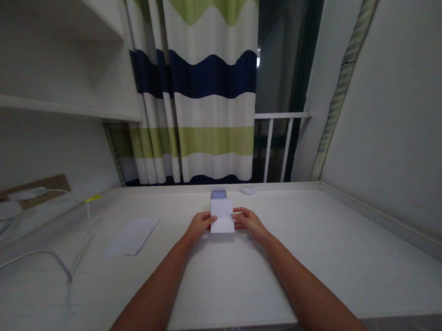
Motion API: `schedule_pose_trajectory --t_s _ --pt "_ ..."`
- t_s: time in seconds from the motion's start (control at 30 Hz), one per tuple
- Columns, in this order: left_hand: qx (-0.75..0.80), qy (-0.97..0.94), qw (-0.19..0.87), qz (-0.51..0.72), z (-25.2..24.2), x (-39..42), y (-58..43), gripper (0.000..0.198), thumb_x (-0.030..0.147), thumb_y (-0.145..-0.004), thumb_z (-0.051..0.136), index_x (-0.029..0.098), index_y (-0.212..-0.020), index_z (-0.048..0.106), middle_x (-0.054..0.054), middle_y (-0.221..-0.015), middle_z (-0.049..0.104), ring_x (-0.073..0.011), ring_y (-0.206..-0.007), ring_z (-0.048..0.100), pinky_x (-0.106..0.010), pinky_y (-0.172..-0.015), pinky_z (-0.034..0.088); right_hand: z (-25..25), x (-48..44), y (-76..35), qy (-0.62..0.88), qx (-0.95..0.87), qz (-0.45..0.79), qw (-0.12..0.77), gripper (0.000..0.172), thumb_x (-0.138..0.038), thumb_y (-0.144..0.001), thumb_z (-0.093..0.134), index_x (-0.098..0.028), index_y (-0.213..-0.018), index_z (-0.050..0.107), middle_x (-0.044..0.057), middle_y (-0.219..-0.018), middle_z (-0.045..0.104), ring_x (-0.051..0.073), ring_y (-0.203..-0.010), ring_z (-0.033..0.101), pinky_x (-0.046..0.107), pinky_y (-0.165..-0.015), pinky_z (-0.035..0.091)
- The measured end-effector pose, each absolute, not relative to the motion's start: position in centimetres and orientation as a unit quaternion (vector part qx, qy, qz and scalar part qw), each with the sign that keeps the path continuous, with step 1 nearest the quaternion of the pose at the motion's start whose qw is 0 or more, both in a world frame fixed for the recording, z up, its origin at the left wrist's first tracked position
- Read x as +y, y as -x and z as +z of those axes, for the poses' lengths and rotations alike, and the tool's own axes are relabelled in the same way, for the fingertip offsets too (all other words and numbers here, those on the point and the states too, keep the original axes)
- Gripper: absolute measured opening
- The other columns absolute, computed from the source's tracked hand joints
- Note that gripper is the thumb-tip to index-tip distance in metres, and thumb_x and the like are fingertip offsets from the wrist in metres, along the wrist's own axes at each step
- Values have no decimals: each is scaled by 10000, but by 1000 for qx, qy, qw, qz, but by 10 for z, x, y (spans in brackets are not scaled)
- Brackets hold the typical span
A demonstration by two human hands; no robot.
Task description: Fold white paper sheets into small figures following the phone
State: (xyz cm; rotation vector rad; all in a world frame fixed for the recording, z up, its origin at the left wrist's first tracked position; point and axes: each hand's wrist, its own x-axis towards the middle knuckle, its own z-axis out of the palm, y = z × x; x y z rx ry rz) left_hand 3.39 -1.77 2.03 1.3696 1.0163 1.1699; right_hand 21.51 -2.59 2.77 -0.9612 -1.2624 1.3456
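Observation:
A small white sheet of paper [222,221] with a faint crease across its middle is held over the table, a shadow below its near edge. My left hand [199,225] is closed on its left edge, the thumb lying on top. At the opposite edge, the fingers of my right hand [250,223] are bent against the paper, slightly apart; its grip is partly hidden. Just behind the sheet stands a phone-like device [218,195] with a lit bluish screen, its lower part covered by the paper.
On the white table [331,262], another white sheet [136,236] lies to the left. A crumpled white scrap [248,191] sits near the back edge. A white cable [51,254] runs from a power strip [17,198] at far left. A striped curtain [215,75] hangs behind.

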Motion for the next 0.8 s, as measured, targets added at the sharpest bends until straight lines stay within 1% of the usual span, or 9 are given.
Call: schedule_pose_trajectory --t_s 0.07,0.17,0.27,0.37,0.43,0.5,0.63,0.7,0.8 --pt "426 -564 507 494 20 -17 -33 383 387 -480 687 85 -706 619 -62 -650 614 -165 -580 553 -283 -550 427 27 -28 -213 402 -530 566 488 268 -265 -557 659 -159 -781 557 -10 -592 596 100 -500 549 233 -506 446" --pt "426 -567 509 487 20 -18 -33 401 385 -487 686 82 -742 623 -70 -669 624 -176 -591 565 -283 -541 432 26 -27 -212 389 -534 568 491 221 -255 -543 661 -148 -710 562 -16 -543 585 98 -487 546 234 -520 452" --pt "417 -563 521 488 22 -22 -35 424 366 -507 682 87 -820 620 -78 -709 637 -185 -624 580 -276 -551 437 25 -25 -212 381 -534 569 495 206 -251 -519 670 -145 -657 558 -19 -515 581 102 -482 544 238 -524 452" --pt "396 -547 548 495 24 -26 -36 477 325 -523 682 103 -935 589 -81 -734 645 -187 -632 590 -277 -563 441 24 -24 -213 372 -531 579 494 224 -253 -507 677 -150 -670 563 -23 -503 581 102 -474 539 239 -521 443" --pt "380 -534 567 499 25 -27 -37 489 300 -527 682 105 -963 577 -84 -741 645 -186 -630 591 -278 -564 442 25 -24 -213 364 -528 587 494 249 -255 -505 678 -153 -707 575 -26 -505 581 98 -471 532 238 -523 435" --pt "361 -526 584 502 24 -27 -38 455 284 -529 678 92 -931 588 -90 -743 642 -180 -620 585 -271 -549 437 26 -25 -213 358 -523 595 495 267 -255 -505 678 -154 -735 585 -25 -521 584 94 -475 527 235 -521 423" --pt "335 -515 607 504 23 -25 -38 363 251 -538 657 85 -859 615 -85 -730 630 -151 -583 560 -259 -520 428 28 -28 -213 347 -518 607 493 244 -253 -520 665 -152 -734 606 -15 -585 594 88 -509 526 231 -534 411" --pt "327 -519 610 502 24 -25 -37 311 215 -539 639 98 -827 630 -78 -749 626 -143 -595 555 -254 -523 428 28 -28 -213 338 -525 609 490 239 -247 -537 647 -152 -755 622 -11 -607 598 84 -522 524 227 -541 407" --pt "315 -536 605 497 27 -28 -36 201 170 -541 602 109 -726 649 -72 -750 619 -144 -630 551 -247 -538 426 27 -28 -213 321 -541 604 489 213 -238 -566 612 -154 -760 638 -1 -639 608 86 -553 530 222 -550 405"
